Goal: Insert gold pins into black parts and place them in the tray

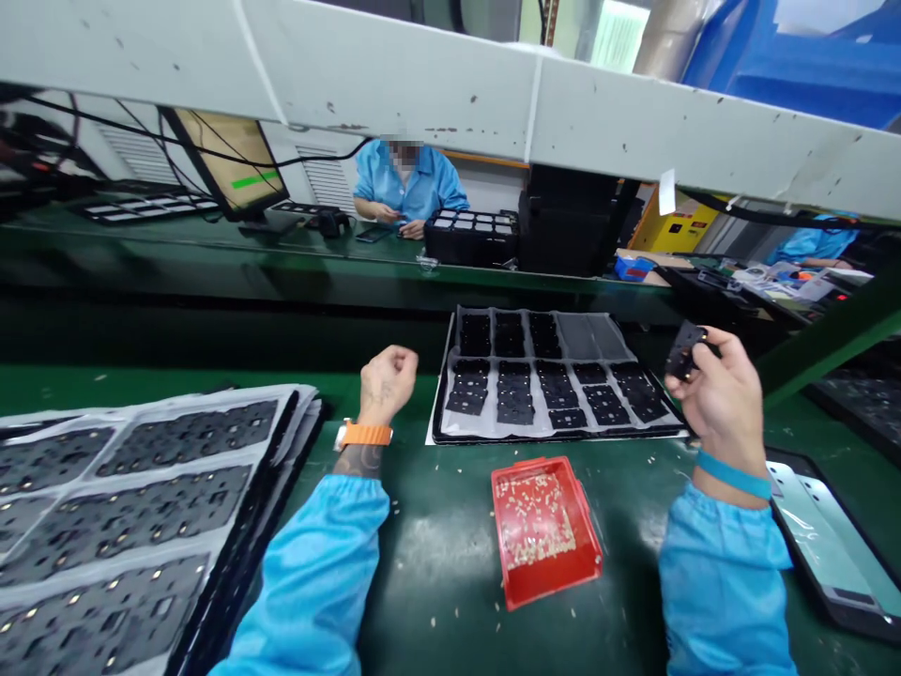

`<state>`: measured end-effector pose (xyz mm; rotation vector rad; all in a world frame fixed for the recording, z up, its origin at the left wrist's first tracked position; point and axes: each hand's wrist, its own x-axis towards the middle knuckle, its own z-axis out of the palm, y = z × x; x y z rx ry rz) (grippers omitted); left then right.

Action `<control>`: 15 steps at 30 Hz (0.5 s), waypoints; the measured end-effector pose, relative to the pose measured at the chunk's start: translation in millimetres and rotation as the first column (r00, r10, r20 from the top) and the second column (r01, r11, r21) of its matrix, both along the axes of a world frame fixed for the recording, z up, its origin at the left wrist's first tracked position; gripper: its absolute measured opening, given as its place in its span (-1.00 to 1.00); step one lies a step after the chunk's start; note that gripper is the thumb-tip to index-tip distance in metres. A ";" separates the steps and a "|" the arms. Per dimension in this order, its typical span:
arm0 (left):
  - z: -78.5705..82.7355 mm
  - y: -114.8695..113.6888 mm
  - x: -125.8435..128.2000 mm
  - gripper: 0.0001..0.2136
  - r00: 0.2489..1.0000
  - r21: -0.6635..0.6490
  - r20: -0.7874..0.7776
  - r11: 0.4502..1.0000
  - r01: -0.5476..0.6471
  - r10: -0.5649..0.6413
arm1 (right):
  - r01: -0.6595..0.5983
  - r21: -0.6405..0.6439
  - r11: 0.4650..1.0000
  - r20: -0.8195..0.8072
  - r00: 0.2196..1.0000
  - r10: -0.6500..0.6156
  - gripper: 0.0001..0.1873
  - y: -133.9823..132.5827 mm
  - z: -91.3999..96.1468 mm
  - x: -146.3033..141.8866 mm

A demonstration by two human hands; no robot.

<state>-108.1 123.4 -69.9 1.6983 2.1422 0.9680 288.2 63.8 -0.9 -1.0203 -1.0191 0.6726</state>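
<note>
My right hand, with a blue band at its wrist, pinches a small flat black part with tiny gold spots, held up off the table. My left hand is raised with curled fingers; whether anything sits in them is hidden. Between my hands lies a compartmented tray with thin black perforated plates in several pockets. Closer to me, a red bin holds many tiny pale pieces. At left, a stack of trays carries larger dark plates with gold spots.
Loose pale pieces dot the green table. A phone-like pale panel rests in a black tray at right. A white shelf beam crosses overhead. Beyond it a person in blue works beside a monitor and a black box.
</note>
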 end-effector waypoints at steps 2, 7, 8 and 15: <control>-28.2 12.1 -15.5 -0.80 0.995 -0.062 -0.024 0.993 -0.100 0.099 | 0.000 -0.015 1.000 0.021 1.000 0.000 -0.56 1.8 -2.8 5.3; -68.7 19.1 -21.0 -0.77 0.993 -0.155 -0.072 0.982 -0.107 0.097 | -0.301 -0.228 0.926 0.373 0.851 0.369 -0.64 18.8 -21.3 -42.0; -71.8 19.7 -19.9 -0.76 0.993 -0.161 -0.083 0.982 -0.098 0.085 | -0.366 -0.323 0.873 0.442 0.757 0.481 -0.69 26.7 -28.7 -61.1; -78.3 22.0 -19.1 -0.75 0.990 -0.146 -0.135 0.987 -0.059 0.040 | -0.452 -0.592 0.667 0.593 0.315 0.741 -0.80 85.4 -85.4 -180.7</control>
